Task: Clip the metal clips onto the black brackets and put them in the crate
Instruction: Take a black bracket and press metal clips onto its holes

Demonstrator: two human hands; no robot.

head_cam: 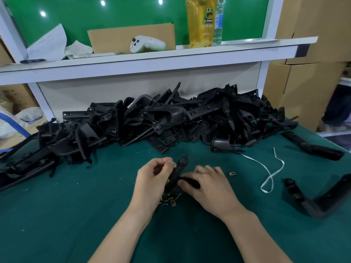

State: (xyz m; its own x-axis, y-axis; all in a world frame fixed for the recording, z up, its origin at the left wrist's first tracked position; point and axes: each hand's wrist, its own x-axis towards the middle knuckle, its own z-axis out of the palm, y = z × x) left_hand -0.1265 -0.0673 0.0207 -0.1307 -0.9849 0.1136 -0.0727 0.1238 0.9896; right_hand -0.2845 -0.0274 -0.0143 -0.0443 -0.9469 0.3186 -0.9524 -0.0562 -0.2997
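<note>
A black bracket point(180, 168) lies tilted on the green mat between my hands. My right hand point(207, 188) grips its lower part, fingers curled over it. My left hand point(153, 177) pinches a small metal clip point(174, 164) against the bracket's left edge. A little heap of loose metal clips point(171, 201) sits under my left wrist, partly hidden. One single clip point(231, 174) lies to the right of my right hand. No crate is in view.
A big pile of black brackets point(161, 120) fills the back of the mat. Two more brackets lie at the right point(313, 147) point(322, 198), with a white strap point(269, 173) between. A shelf point(152, 57) above holds a controller, cardboard and bottles.
</note>
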